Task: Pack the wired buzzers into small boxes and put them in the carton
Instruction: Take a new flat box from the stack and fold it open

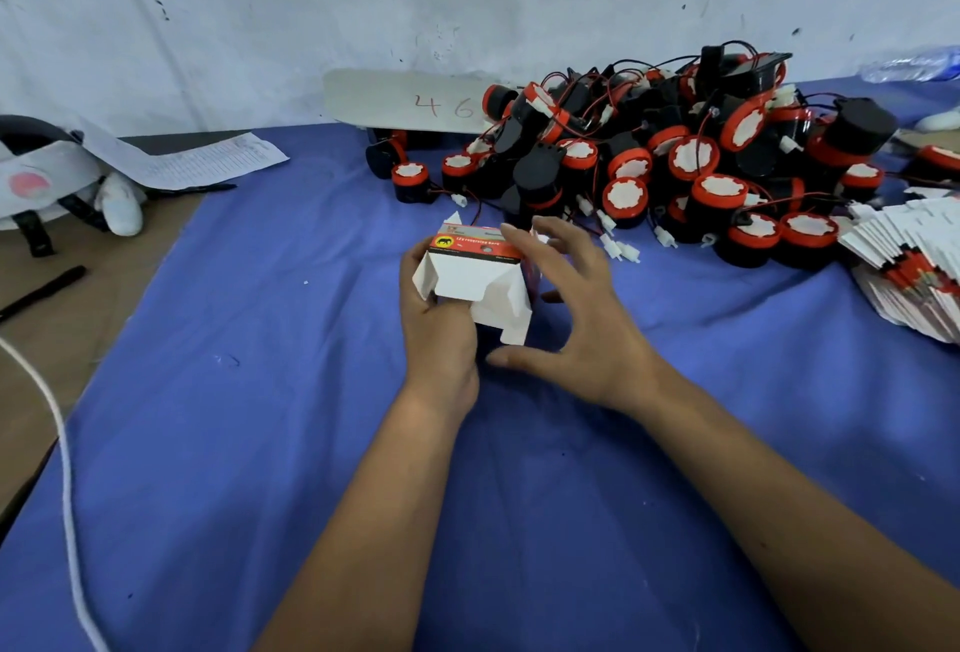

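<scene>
A small white box (478, 282) with a red and yellow label sits at the centre of the blue cloth, its near flaps spread open. My left hand (439, 334) grips its left side, fingers curled against the flaps. To the right of the box my right hand (576, 308) hovers with fingers spread and holds nothing. Behind them lies a big heap of black and red wired buzzers (675, 157) with red and black wires and white plugs. What the box contains is hidden.
A stack of flat unfolded boxes (914, 266) lies at the right edge. A cardboard sheet marked 46 (415, 103) leans at the back. Papers (197, 160), a white headset (57, 173), a black pen (41, 292) and a white cord (62, 485) occupy the left side.
</scene>
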A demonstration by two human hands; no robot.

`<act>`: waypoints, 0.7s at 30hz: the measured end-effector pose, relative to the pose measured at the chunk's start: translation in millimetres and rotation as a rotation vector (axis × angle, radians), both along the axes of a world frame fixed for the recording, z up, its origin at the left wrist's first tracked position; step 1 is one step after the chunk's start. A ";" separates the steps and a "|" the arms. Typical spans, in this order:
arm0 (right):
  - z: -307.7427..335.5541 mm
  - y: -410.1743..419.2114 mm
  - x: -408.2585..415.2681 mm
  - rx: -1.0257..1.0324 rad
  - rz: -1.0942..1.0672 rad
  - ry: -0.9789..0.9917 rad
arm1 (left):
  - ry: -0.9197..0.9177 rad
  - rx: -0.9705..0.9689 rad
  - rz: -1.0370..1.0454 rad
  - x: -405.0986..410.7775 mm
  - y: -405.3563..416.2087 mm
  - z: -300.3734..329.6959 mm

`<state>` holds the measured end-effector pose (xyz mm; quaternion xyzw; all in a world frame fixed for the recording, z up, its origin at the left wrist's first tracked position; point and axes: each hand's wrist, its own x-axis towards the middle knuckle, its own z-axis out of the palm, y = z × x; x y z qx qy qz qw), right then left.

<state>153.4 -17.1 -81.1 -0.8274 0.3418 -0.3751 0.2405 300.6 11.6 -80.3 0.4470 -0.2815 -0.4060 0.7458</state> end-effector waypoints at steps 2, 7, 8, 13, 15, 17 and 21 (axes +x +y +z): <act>0.2 -0.7 -1.1 0.040 -0.003 -0.080 | -0.010 0.004 -0.055 -0.5 -0.2 1.0; 0.5 -2.4 -3.0 0.092 -0.010 -0.215 | -0.176 0.067 -0.146 7.9 -1.1 -1.6; 0.3 -2.8 -1.9 0.070 -0.042 -0.192 | -0.265 0.067 -0.145 8.8 -0.1 -2.9; 1.3 -8.5 -3.8 -0.110 -0.182 -0.106 | -0.721 0.066 -0.058 15.5 1.3 -5.2; 0.3 -7.8 -3.0 -0.161 -0.131 0.021 | -0.816 0.066 -0.049 16.8 1.7 -5.9; -1.0 -5.7 -0.1 -0.190 -0.055 0.145 | -0.805 0.067 -0.068 17.2 3.4 -5.5; -2.5 -6.9 -2.2 -0.158 0.084 0.213 | -0.665 0.093 -0.090 18.0 5.7 -0.8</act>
